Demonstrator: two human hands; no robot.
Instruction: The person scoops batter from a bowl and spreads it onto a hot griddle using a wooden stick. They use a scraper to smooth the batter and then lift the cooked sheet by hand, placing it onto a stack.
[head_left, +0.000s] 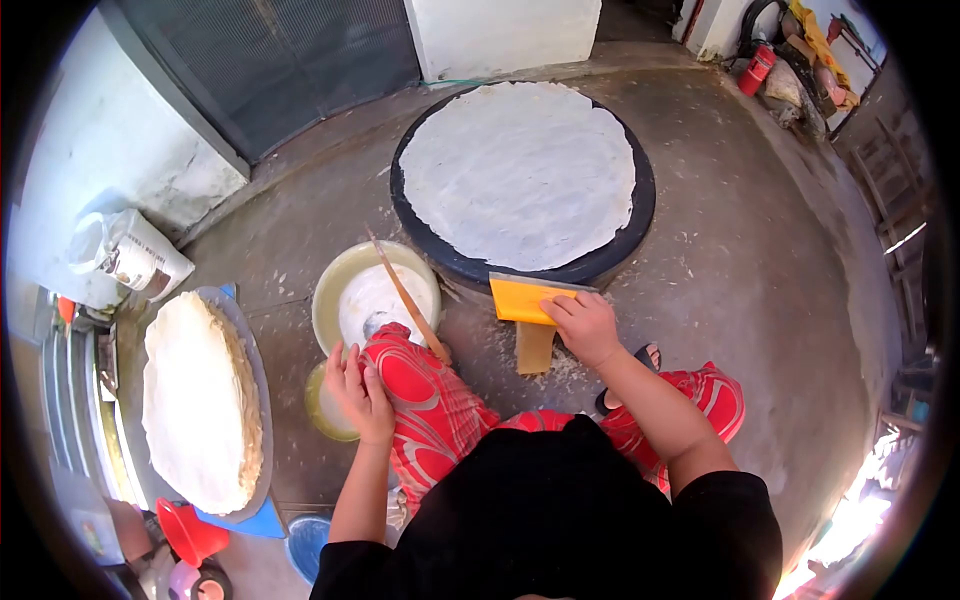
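In the head view my right hand grips a yellow scraper at the near edge of a large round black griddle. A thin white sheet of batter covers most of the griddle. My left hand is open beside my left knee, fingers stretched and holding nothing. Close to it stands a pale bowl of white batter. A long thin wooden stick lies across the bowl, its lower end by my knee. Below the scraper is a tan block.
On the left, a thick stack of white round sheets rests on a round grey board. A smaller yellowish bowl, a white bucket, a red tub and a blue basin stand around. Crumbs litter the floor near the block.
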